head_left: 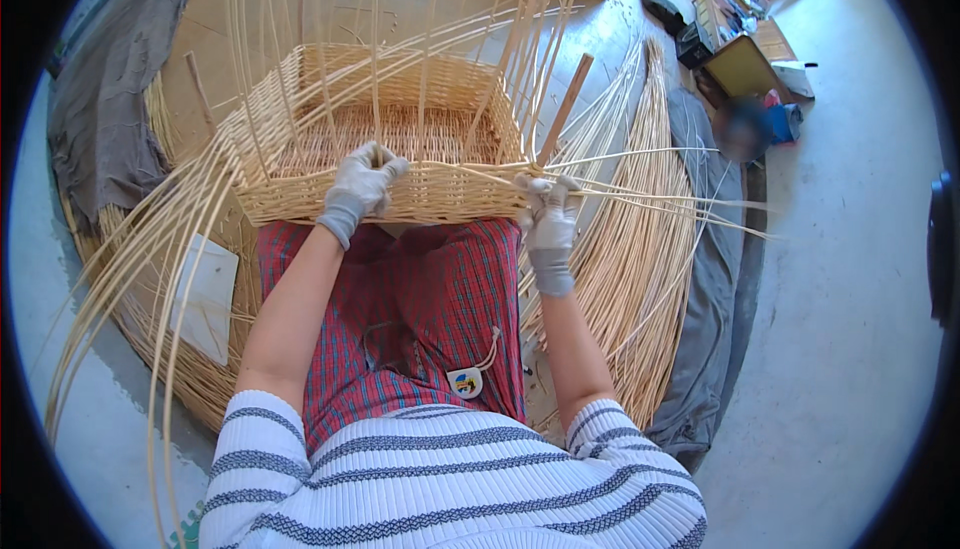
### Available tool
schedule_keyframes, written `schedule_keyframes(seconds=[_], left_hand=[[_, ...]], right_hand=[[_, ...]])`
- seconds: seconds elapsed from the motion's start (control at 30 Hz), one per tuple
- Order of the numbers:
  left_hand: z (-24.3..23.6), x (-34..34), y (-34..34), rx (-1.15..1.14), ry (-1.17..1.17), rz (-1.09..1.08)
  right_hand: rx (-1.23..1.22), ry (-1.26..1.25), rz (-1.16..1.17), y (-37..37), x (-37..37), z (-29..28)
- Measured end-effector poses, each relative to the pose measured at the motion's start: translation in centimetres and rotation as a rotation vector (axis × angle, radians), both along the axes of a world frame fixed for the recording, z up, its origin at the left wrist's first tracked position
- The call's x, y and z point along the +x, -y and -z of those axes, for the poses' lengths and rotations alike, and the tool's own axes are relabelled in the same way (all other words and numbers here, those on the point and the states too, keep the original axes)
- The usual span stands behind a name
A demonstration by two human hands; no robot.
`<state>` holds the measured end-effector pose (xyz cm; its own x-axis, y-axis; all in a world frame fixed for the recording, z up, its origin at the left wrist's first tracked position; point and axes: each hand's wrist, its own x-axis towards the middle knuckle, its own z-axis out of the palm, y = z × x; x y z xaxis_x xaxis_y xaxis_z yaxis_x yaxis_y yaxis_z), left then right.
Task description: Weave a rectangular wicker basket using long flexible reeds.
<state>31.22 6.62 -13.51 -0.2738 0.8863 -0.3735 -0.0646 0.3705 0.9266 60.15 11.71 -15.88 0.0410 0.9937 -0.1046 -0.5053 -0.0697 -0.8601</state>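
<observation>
A rectangular wicker basket (290, 196) sits across my lap, its inside facing up, with long thin upright rods (425, 49) rising from its walls. My left hand (363, 187), in a pale glove with a grey cuff, is closed on the top edge of the near wall, beside an upright. At the near right corner my right hand (550, 224), also gloved, has its fingers curled at the wicker rods (640, 193) that stick out to the right; its exact grip is partly hidden. A wooden stick (565, 109) stands at that corner, and another stick (200, 89) at the left.
Bundled rods (640, 279) lie on the floor to my right beside a dark cloth (700, 349). Loose rod ends (150, 249) fan out left, over a white board (207, 294). Another grey cloth (115, 89) covers rods at far left. A cluttered table (745, 64) stands far right.
</observation>
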Motion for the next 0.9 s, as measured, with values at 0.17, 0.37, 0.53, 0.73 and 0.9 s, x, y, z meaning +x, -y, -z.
schedule_keyframes(seconds=[0.17, 0.37, 0.53, 0.73, 0.9], left_hand=[[-0.7, 4.4, -1.7, 0.643, -0.676, -0.252], [0.4, 9.4, -4.9, 0.138, -0.563, 0.231], [0.5, 8.9, -5.5, 0.016, -0.58, 0.136], [0.2, 8.5, -6.8, -0.008, -0.571, 0.288], [0.3, 10.4, -3.2, 0.15, -0.107, 0.074]], right_hand=[[0.238, 0.098, 0.136, -0.5, 5.2, 3.1], [0.242, 0.653, 0.029, -5.3, -2.1, -10.4], [0.861, 1.132, 0.171, -11.7, -12.1, -12.2], [0.047, 0.266, 0.287, 1.5, 3.6, -1.8], [0.723, 1.158, -0.459, 19.8, 6.7, -0.8]])
